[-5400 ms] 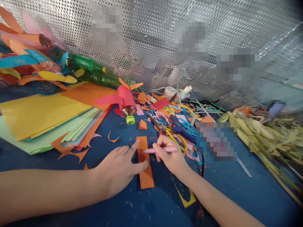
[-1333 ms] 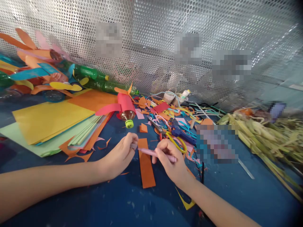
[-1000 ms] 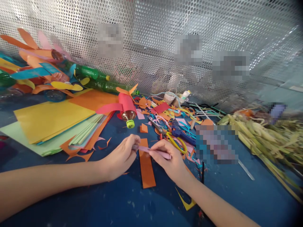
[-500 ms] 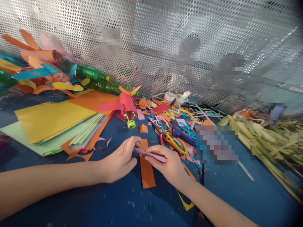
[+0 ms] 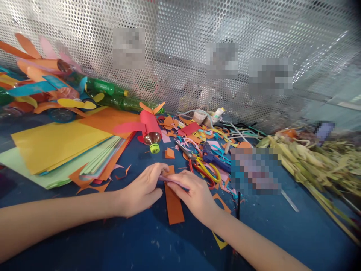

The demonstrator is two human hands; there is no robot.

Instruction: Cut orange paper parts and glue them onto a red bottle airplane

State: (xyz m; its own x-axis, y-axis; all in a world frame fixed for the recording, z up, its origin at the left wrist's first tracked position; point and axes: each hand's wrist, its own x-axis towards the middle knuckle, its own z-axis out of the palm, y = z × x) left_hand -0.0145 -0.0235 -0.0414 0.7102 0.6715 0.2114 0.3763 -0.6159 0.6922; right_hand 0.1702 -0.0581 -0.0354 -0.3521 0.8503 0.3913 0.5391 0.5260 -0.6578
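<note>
Your scuffed blue plastic-looking tabletop (image 5: 132, 244) filled the lower frame; cut scraps crowded its centre right, so any small part dropped there could have been lost among them. At the left, the fanned stack of yellow, green and orange paper sheets (image 5: 60, 139) lay apart from your 2 hands, but a sweep of your forearm might have disturbed its edges.

Just below the frame's centre, your left hand (image 5: 143, 194) met your right hand (image 5: 197, 195). Your right fingers were grasping the slim pink plastic pen (image 5: 165, 178); your left fingers were curled at its tip end, and I could not tell whether they gripped it or a cap. The bottle wrapped in red paper, with its lime-green cap (image 5: 150, 124), stood above them, near enough to be knocked by a sudden pull.

Right of centre, the grey metal scissors with a yellow handle (image 5: 189, 154) lay near your right hand; their blades could have pricked a careless reach.

The narrow orange paper strip (image 5: 175, 207) lay under the pen, partly covered by your hands. It looked unpinned, so a brushing knuckle might have shifted it, and an uncovered tip could have left a stray mark.
</note>
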